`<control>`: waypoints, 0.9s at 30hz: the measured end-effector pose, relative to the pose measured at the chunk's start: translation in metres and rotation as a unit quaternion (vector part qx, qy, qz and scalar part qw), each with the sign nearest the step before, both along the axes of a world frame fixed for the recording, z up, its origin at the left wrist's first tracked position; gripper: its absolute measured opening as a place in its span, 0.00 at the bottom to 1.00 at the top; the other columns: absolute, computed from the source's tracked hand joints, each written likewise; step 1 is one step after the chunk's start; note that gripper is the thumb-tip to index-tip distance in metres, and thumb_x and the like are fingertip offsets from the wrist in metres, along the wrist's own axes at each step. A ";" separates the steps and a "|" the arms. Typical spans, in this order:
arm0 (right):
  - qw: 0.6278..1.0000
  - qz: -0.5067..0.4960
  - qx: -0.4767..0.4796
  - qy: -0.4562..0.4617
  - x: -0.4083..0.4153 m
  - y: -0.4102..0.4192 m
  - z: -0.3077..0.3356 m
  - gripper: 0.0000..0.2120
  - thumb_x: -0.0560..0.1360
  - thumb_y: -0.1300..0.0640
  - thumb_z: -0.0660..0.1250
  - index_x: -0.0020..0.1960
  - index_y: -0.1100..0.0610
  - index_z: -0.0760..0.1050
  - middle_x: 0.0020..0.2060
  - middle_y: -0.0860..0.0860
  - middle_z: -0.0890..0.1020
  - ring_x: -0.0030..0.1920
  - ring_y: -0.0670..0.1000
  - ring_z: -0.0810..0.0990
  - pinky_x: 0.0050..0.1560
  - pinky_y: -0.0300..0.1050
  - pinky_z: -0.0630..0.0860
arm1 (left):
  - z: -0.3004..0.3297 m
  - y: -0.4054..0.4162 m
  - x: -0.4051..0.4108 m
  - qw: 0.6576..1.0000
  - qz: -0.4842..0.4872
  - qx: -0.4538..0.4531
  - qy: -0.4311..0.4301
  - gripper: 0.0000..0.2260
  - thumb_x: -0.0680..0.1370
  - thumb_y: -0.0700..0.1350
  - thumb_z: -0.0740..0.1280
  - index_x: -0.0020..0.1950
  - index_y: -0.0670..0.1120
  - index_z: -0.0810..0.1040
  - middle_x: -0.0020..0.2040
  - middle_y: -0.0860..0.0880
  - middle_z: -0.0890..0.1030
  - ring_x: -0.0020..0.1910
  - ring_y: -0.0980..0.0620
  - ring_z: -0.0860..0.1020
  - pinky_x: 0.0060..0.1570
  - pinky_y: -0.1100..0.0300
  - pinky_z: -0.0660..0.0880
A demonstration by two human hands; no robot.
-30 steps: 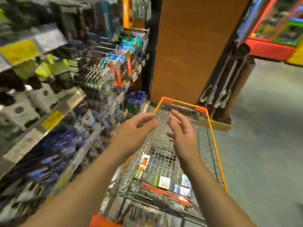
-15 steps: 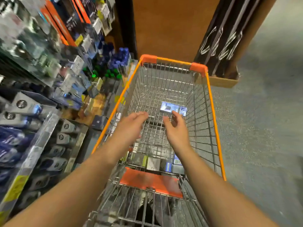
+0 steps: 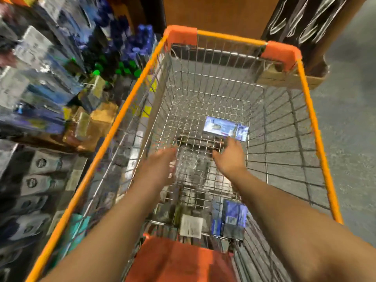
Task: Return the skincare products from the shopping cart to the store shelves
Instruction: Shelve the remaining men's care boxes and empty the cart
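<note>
My wire shopping cart (image 3: 305, 102), rimmed in orange, carries the goods. On its mesh floor a pale blue box (image 3: 225, 128) lies flat, toward the far end and right of the middle. Nearer to me than that box, against the cart's near wall, stand several packs: a blue one (image 3: 234, 216) almost straight back from the box, a white one (image 3: 191, 225) just left of it, and darker blurred ones further left.

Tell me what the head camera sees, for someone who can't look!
Two empty hands reach down into an orange-rimmed cart; the right hand is nearly at a light blue box on the wire floor, the left hand beside it. Stocked shelves stand left.
</note>
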State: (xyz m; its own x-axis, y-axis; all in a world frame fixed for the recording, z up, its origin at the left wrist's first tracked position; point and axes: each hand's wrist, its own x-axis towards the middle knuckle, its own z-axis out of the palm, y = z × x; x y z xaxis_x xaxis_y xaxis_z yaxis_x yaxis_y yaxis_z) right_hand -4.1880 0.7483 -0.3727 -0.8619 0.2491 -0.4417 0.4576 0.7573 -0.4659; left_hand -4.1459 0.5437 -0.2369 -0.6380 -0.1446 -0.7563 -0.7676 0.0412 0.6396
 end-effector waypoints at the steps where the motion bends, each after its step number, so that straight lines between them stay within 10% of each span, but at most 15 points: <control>1: 0.999 0.014 0.028 0.005 -0.011 0.005 -0.010 0.37 0.76 0.50 0.74 0.78 0.57 0.62 0.76 0.60 0.66 0.75 0.62 0.67 0.75 0.56 0.68 | -0.004 0.001 0.001 1.000 -0.022 -0.007 -0.002 0.10 0.83 0.54 0.63 0.54 0.50 0.80 0.56 0.47 0.80 0.52 0.47 0.78 0.59 0.46 0.76; 8: 0.980 0.097 0.173 0.004 -0.072 0.025 -0.040 0.50 0.74 0.56 0.75 0.84 0.56 0.46 0.83 0.62 0.47 0.83 0.64 0.44 0.81 0.56 0.46 | -0.043 -0.005 0.011 0.999 0.032 -0.023 -0.037 0.11 0.71 0.63 0.71 0.51 0.63 0.85 0.63 0.56 0.82 0.60 0.47 0.82 0.65 0.40 0.76; 27: 0.960 0.169 0.225 0.001 -0.036 0.017 -0.035 0.21 0.76 0.66 0.68 0.67 0.59 0.67 0.60 0.60 0.78 0.61 0.62 0.77 0.62 0.55 0.72 | -0.025 -0.003 0.036 0.997 -0.069 -0.033 -0.032 0.06 0.84 0.53 0.62 0.57 0.61 0.78 0.61 0.60 0.80 0.63 0.54 0.77 0.70 0.45 0.73</control>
State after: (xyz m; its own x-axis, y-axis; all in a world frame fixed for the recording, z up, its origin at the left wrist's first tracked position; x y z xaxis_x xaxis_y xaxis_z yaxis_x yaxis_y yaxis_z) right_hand -4.2245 0.7651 -0.4078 -0.9278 0.1212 -0.3527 0.1508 0.9869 -0.0574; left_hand -4.1096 0.5408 -0.2617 -0.6064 -0.1094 -0.7876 -0.7906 0.1896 0.5823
